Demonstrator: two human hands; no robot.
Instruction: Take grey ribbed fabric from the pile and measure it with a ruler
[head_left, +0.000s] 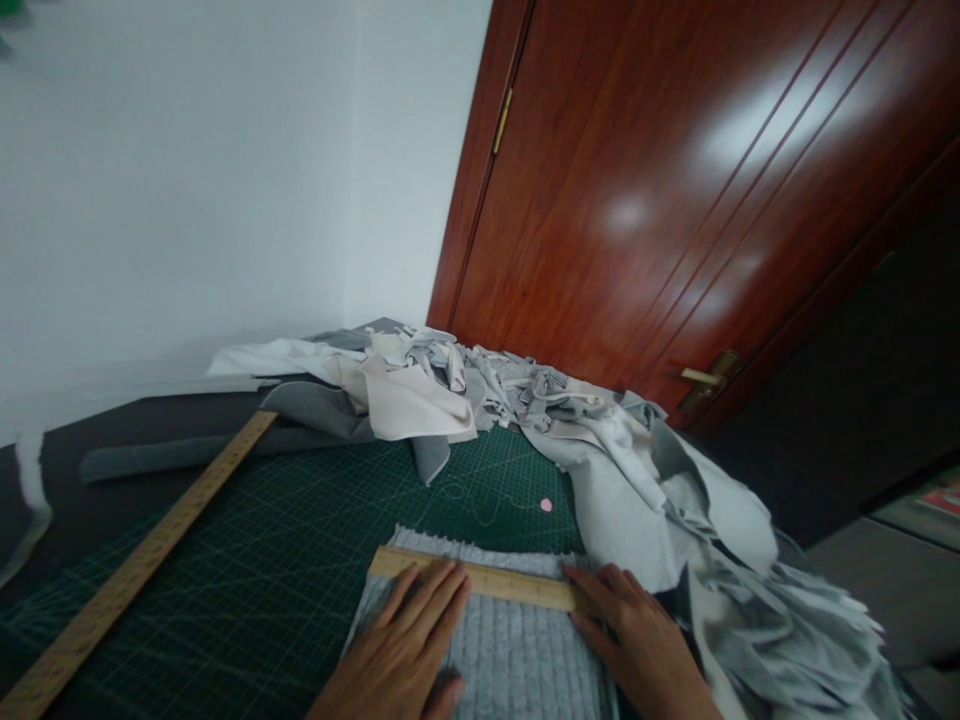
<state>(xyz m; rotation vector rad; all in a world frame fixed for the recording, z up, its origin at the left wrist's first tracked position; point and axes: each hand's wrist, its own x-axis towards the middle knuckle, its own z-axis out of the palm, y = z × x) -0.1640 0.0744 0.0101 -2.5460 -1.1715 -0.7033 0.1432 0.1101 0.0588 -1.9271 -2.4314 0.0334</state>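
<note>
A short wooden ruler (510,584) lies across a piece of grey ribbed fabric (510,650), just below its frayed far edge. My left hand (412,640) rests flat on the fabric, its stretched fingers pressing on the ruler's left part. At the ruler's right end is my right hand (630,630), with fingers on the far side and thumb on the near side, pinching it. Under the fabric spreads a green cutting mat (300,560) with a printed grid. The near part of the fabric runs out of view.
A long wooden ruler (150,555) lies slantwise at the left. Fabric scraps (420,395) are heaped along the back, and more cloth (630,500) piles up at the right. A small pink disc (546,505) sits on the mat. Behind stand a white wall (187,180) and a brown door (600,200).
</note>
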